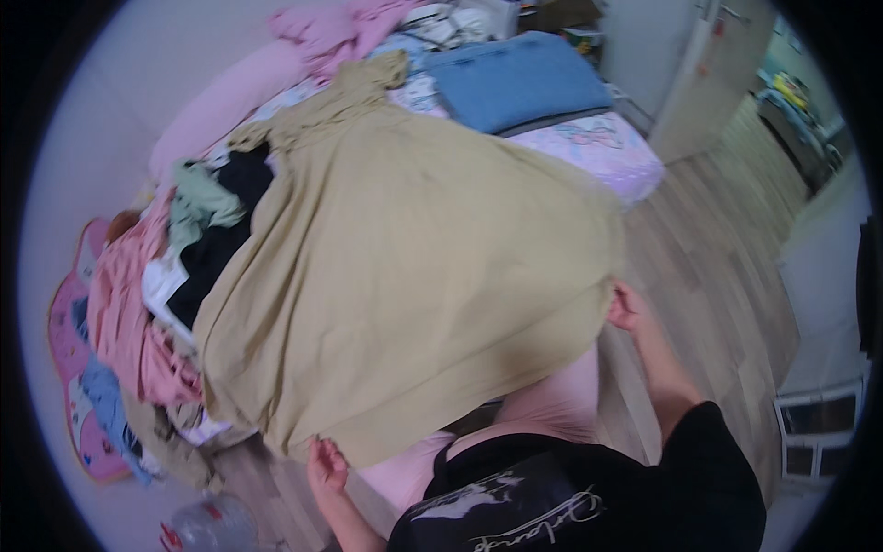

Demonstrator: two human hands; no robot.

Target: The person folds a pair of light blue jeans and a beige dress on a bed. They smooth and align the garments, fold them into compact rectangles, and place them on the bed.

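A beige dress (428, 248) is spread wide over the bed, its gathered bodice and short sleeves at the far end. The broad skirt reaches back over the bed's near edge to my lap. My left hand (327, 466) pinches the hem at its near left corner. At the right end of the hem, my right hand (624, 307) grips the edge of the cloth. Between the two hands the hem hangs in a shallow curve above my pink trousers (552, 403). The skirt hides much of the bed under it.
Folded blue denim (517, 79) lies on the patterned bed sheet (600, 145). Heaped clothes, with a pink garment (131, 303) and a black one (221, 255), crowd the left side. A pink pillow (227, 103) rests along the wall. A clear plastic bottle (214, 526) stands on the wood floor (717, 276).
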